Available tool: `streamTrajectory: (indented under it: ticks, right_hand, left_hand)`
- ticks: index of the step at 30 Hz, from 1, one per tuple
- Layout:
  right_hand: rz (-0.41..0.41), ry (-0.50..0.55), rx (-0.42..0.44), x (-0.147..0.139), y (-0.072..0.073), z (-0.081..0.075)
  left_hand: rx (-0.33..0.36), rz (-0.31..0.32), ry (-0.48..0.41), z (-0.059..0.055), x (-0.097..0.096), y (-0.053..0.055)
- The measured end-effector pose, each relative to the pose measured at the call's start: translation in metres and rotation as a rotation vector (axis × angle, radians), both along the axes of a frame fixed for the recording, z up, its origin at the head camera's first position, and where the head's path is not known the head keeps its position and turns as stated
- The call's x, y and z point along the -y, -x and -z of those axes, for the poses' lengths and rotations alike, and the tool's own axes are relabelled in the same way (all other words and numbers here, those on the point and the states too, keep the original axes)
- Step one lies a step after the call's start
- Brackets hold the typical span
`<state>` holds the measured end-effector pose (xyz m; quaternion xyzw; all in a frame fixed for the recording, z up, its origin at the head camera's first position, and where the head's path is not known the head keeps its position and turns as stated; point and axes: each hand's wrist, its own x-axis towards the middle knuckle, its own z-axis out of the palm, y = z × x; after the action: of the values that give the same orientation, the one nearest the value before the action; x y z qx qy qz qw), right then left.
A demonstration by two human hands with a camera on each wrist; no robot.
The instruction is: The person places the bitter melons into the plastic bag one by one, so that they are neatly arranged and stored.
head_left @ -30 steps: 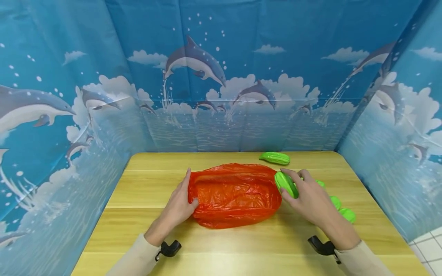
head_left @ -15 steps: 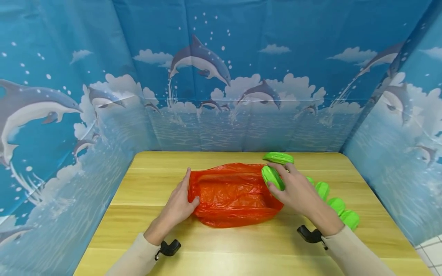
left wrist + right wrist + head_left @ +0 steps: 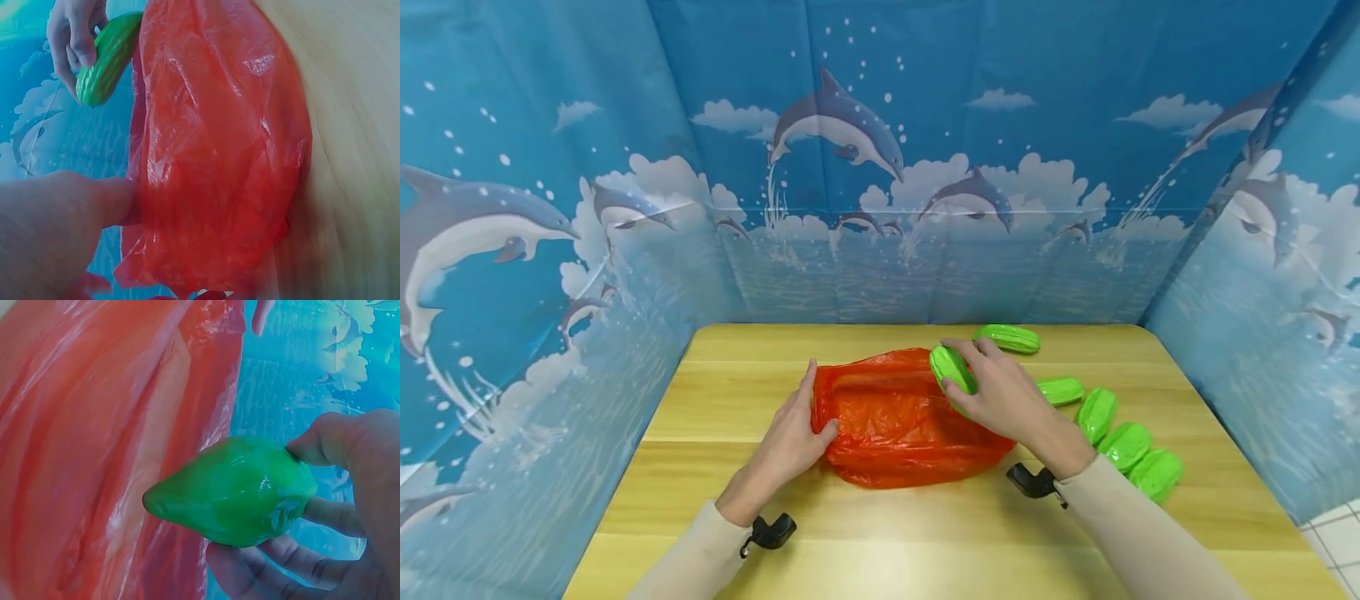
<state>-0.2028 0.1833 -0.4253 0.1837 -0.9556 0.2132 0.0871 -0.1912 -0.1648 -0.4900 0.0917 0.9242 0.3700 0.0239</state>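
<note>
Taper and a darker tip on the held gourd [image 3: 231,490] show up only in the right wrist view; from the head camera its lower end is lost behind the right hand [image 3: 1003,396], and in the left wrist view red film hides one end. The right wrist view also makes the grip plain: thumb on one side, fingers on the other, pinching the gourd near its broader end. Only the head view takes in the other gourds: one gourd near the back edge [image 3: 1009,338] of the wooden table [image 3: 880,550], and a slanting row of four [image 3: 1124,447] beside the right forearm.

The held gourd is bright green and glossy, with lengthwise ribs clearest from the left wrist. It is tilted, over the far rim of the red bag [image 3: 895,417], toward the right; whether it touches the film I cannot tell.

The bag is thin, crinkled and translucent, its long mouth spread wide and facing up, showing creased inner film. The left hand [image 3: 793,437] is at its left end, thumb and index finger stretched wide apart against the plastic.
</note>
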Motion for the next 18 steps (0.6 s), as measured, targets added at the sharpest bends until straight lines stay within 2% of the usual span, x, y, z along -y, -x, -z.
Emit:
streamTrajectory:
  ticks: [6, 11, 18]
  right_hand:
    - [-0.017, 0.034, 0.056, 0.011, 0.008, -0.002]
    - [-0.061, 0.083, 0.114, 0.023, 0.016, -0.003]
    - [-0.115, 0.142, 0.266, 0.038, 0.024, -0.002]
  left_hand:
    - [0.009, 0.021, 0.001, -0.001, -0.006, 0.003]
    - [0.015, 0.028, -0.021, -0.005, -0.008, 0.003]
    - [-0.025, 0.042, 0.004, -0.006, -0.005, -0.001]
